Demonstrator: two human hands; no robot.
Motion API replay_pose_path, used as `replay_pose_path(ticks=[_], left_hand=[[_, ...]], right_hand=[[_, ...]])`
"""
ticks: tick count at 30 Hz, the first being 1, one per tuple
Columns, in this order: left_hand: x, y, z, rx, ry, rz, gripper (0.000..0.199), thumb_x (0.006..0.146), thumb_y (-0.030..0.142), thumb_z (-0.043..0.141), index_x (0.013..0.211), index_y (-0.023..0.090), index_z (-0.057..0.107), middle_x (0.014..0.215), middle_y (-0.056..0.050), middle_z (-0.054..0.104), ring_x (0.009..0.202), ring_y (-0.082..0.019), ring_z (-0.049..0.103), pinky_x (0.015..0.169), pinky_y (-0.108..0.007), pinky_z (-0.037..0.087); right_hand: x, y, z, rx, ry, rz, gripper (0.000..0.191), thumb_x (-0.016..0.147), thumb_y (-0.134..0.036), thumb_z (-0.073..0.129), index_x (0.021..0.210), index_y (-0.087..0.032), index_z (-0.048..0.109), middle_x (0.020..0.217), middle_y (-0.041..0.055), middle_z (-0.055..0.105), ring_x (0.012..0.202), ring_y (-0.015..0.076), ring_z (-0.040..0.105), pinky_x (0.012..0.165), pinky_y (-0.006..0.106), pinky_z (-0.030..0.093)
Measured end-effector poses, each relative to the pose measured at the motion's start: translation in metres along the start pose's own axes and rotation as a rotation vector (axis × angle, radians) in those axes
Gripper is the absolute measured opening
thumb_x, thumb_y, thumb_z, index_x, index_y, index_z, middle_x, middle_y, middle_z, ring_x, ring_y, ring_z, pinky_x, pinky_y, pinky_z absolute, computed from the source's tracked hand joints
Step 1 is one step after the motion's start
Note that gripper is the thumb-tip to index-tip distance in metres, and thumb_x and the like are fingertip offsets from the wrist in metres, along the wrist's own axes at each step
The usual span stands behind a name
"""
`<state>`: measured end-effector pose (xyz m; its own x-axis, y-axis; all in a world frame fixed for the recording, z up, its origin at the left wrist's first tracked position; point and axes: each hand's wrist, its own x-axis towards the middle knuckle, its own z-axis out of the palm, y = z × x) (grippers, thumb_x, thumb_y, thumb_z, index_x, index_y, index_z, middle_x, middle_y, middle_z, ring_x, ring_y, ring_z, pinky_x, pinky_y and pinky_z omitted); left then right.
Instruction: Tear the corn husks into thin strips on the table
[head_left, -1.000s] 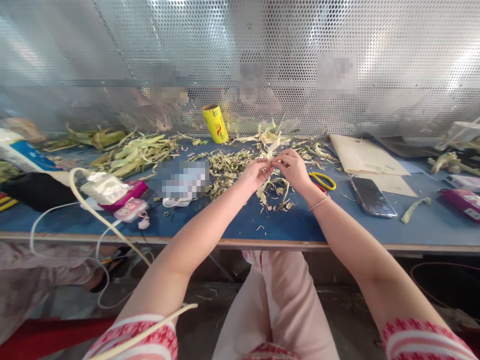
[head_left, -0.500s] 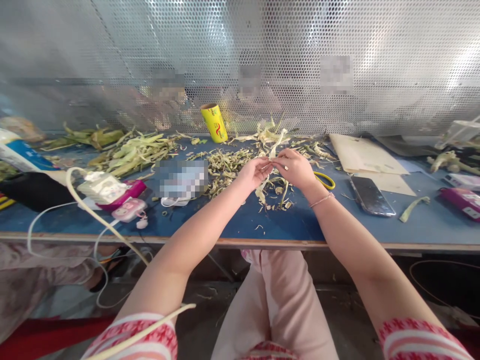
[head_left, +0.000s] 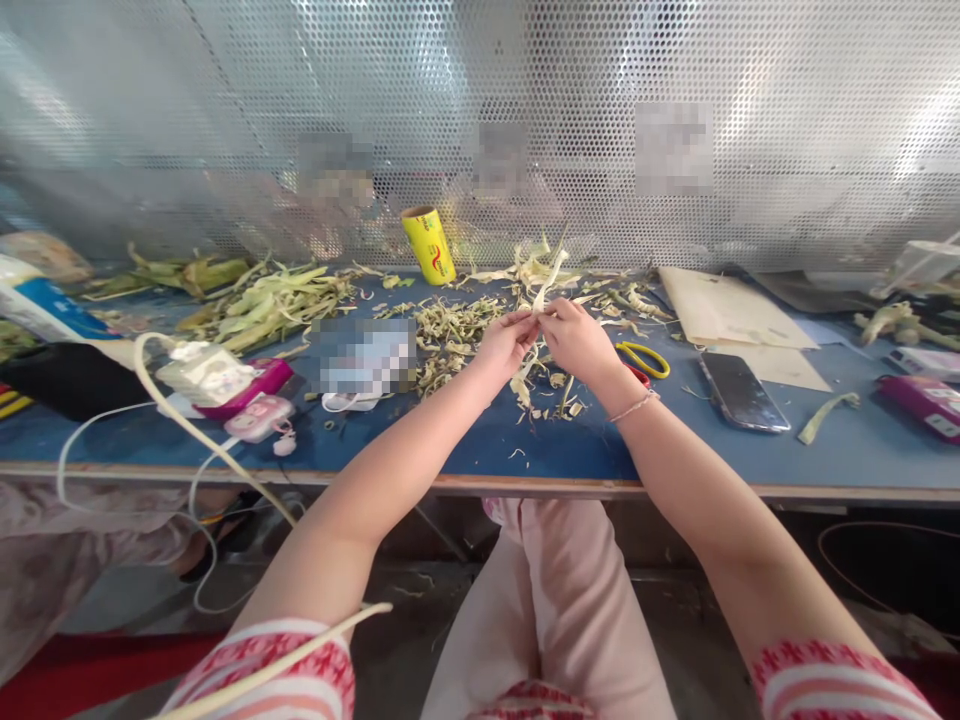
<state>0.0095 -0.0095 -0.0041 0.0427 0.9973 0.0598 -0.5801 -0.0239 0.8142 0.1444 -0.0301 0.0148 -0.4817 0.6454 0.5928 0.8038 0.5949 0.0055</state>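
Observation:
My left hand (head_left: pixel 506 340) and my right hand (head_left: pixel 577 338) meet over the blue table, fingertips pinched together on a pale, dried plant strip (head_left: pixel 551 280). Its curled upper end sticks up above my fingers; the lower part is hidden by them. Just left of my hands spreads a heap of small dry plant scraps (head_left: pixel 457 325). Larger pale peelings (head_left: pixel 536 265) lie behind my fingers, and more bits sit below them. Beside my right wrist rest scissors with yellow and red handles (head_left: pixel 651 361), partly covered by my arm.
A yellow printed tube (head_left: pixel 429 246) stands at the back, near the perforated metal wall (head_left: pixel 570 90). To the left are a pile of green-yellow stalks (head_left: pixel 277 305) and a charger with cables (head_left: pixel 210 378). A phone (head_left: pixel 744 391) and brown cardboard (head_left: pixel 727 305) lie to the right.
Both hands have shifted slightly left and still pinch the strip. The strip's upper end has moved left and a little up. More of the scissors' handles shows beside my right wrist.

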Motion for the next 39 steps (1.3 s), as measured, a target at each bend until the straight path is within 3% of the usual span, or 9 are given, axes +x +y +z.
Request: replay_pose_path(ticks=[9, 17, 25, 31, 39], left_hand=[[-0.009, 0.007, 0.009, -0.084, 0.069, 0.009, 0.021, 0.079, -0.004, 0.055, 0.067, 0.014, 0.056, 0.061, 0.001, 0.064, 0.061, -0.006, 0.062, 0.076, -0.021, 0.050], [-0.012, 0.008, 0.011, -0.046, 0.057, -0.007, 0.021, 0.076, -0.005, 0.053, 0.066, 0.014, 0.054, 0.056, 0.002, 0.061, 0.057, -0.007, 0.059, 0.073, -0.022, 0.047], [-0.010, 0.004, 0.010, -0.040, 0.044, -0.035, 0.023, 0.077, -0.005, 0.051, 0.064, 0.014, 0.053, 0.049, 0.002, 0.057, 0.052, -0.007, 0.056, 0.067, -0.021, 0.045], [-0.010, 0.005, 0.010, -0.045, 0.049, -0.043, 0.023, 0.075, -0.006, 0.050, 0.063, 0.014, 0.053, 0.048, 0.002, 0.057, 0.053, -0.007, 0.057, 0.068, -0.021, 0.046], [-0.010, 0.005, 0.010, -0.031, 0.037, -0.051, 0.022, 0.072, -0.005, 0.054, 0.063, 0.015, 0.053, 0.048, 0.003, 0.055, 0.052, -0.007, 0.056, 0.068, -0.022, 0.046]], right_hand=[[-0.003, -0.001, 0.006, -0.036, 0.041, -0.013, 0.029, 0.093, -0.018, 0.043, 0.105, -0.014, 0.069, 0.106, 0.0153, 0.060, 0.095, 0.0247, 0.055, 0.081, 0.037, 0.049], [-0.001, 0.012, 0.016, 0.215, 0.191, -0.018, 0.026, 0.092, -0.023, 0.049, 0.094, -0.019, 0.074, 0.091, 0.0096, 0.060, 0.085, 0.0198, 0.057, 0.081, 0.034, 0.051], [0.000, 0.017, 0.021, 0.207, 0.226, -0.045, 0.025, 0.090, -0.022, 0.052, 0.080, -0.020, 0.075, 0.083, 0.0082, 0.060, 0.078, 0.0191, 0.057, 0.077, 0.034, 0.051], [-0.001, 0.017, 0.021, 0.292, 0.271, -0.003, 0.018, 0.086, -0.018, 0.056, 0.091, -0.019, 0.073, 0.089, 0.0083, 0.061, 0.081, 0.0195, 0.059, 0.076, 0.034, 0.052], [0.000, 0.018, 0.022, 0.351, 0.257, 0.004, 0.013, 0.083, -0.014, 0.057, 0.086, -0.019, 0.069, 0.089, 0.0072, 0.060, 0.082, 0.0195, 0.059, 0.078, 0.035, 0.051]])
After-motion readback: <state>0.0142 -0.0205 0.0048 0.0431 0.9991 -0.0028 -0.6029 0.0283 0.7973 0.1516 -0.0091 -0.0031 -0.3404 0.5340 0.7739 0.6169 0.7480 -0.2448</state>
